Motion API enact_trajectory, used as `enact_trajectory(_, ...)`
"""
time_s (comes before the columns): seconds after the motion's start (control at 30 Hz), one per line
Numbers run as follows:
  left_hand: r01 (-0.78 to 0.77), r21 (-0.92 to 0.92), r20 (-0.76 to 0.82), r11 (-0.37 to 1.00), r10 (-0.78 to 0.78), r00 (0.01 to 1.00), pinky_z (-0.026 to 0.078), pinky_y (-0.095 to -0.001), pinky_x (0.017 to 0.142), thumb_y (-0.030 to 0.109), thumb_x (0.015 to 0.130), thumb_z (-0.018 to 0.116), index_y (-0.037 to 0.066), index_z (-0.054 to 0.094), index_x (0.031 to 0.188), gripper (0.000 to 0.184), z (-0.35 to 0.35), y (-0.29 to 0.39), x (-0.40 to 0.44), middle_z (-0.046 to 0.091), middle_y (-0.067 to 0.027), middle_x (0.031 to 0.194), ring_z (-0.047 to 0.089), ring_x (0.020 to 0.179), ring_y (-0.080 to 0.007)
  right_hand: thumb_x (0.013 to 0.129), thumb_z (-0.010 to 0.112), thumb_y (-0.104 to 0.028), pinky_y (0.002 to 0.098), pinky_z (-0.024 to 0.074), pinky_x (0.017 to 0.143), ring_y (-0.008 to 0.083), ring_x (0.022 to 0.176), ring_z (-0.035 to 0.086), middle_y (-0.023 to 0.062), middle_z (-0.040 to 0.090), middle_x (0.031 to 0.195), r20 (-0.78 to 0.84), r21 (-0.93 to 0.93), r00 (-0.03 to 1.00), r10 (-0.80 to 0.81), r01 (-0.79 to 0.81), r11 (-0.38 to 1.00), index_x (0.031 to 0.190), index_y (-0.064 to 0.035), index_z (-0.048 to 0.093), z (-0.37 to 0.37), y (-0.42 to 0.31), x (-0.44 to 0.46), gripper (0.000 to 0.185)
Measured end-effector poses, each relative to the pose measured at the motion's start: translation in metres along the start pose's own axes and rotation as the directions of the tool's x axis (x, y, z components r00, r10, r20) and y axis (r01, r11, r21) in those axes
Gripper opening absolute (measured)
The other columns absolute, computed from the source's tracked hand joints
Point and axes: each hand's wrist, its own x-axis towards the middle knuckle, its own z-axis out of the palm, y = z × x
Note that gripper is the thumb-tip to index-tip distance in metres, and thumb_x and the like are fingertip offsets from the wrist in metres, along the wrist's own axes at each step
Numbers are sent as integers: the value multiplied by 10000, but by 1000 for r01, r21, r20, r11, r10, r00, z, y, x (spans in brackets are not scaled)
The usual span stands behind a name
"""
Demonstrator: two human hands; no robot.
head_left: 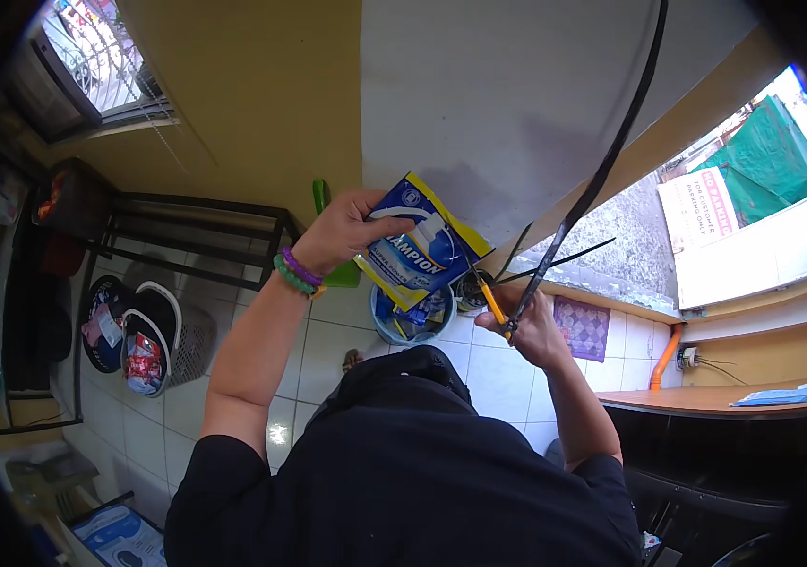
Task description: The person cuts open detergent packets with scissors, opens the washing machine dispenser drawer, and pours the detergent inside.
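Observation:
My left hand (347, 231) pinches the upper left part of a blue and yellow Champion detergent packet (413, 255), holding it up in front of me. In my right hand (540, 331) is a slim yellow cutter (493, 300). Its far tip is at the packet's lower right edge; whether it cuts into the plastic I cannot tell. Just beneath the packet stands a light-blue bucket (377, 326) with crumpled blue and yellow wrappers inside. A dark round pot or can (470, 293) is partly hidden behind the cutter.
A black cable (616, 142) hangs down close to my right hand. Behind my left wrist is a green dustpan (342, 276). Filled baskets (153, 340) and a black metal rack (200, 203) stand left. A wooden desk (696, 402) and a purple mat (581, 331) are right.

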Motion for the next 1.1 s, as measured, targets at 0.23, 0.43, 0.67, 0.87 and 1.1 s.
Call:
enact_trajectory(0.23, -9, -15, 23, 1000, 9, 1000, 507, -205, 691, 103, 821, 655, 11, 638, 1006, 207, -5, -10, 7, 676, -36, 862, 636, 757, -76, 680, 774, -428, 294, 343, 511, 123, 508, 455, 29, 472, 517, -19, -48, 1000, 6, -7, 999, 619, -13, 551, 0, 7, 1, 476)
enact_trajectory(0.43, 34, -43, 65, 999, -31, 997, 505, -208, 686, 101, 821, 652, 9, 639, 987, 191, 0, -8, 9, 675, -35, 843, 636, 744, -78, 682, 778, -415, 303, 322, 494, 122, 494, 442, 22, 462, 512, -8, -14, 1000, -22, 22, 1000, 613, -17, 551, 1, 10, 6, 464)
enact_trajectory(0.67, 37, -54, 59, 998, -34, 998, 511, -220, 692, 127, 818, 665, 9, 643, 992, 212, -4, -18, 15, 677, -48, 870, 640, 755, -93, 663, 791, -420, 302, 325, 489, 119, 491, 461, 23, 464, 505, -35, 30, 999, 33, -32, 999, 613, -16, 555, 4, 16, 8, 470)
enact_trajectory(0.87, 1, -9, 132, 1000, 0, 991, 502, -219, 709, 109, 819, 656, 5, 643, 999, 209, -7, -31, 25, 675, -43, 876, 632, 775, -88, 675, 778, -427, 297, 308, 485, 120, 484, 447, 21, 454, 499, 2, -23, 998, 67, -67, 997, 598, -19, 536, 2, 9, 14, 480)
enact_trajectory(1.1, 67, -61, 127, 996, -59, 990, 491, -218, 731, 86, 816, 648, 6, 643, 1004, 204, -5, -30, 27, 672, -38, 891, 622, 801, -80, 687, 765, -431, 299, 273, 473, 103, 472, 405, 7, 435, 492, -77, -25, 996, 52, -54, 998, 585, -15, 529, 8, 18, 10, 488)
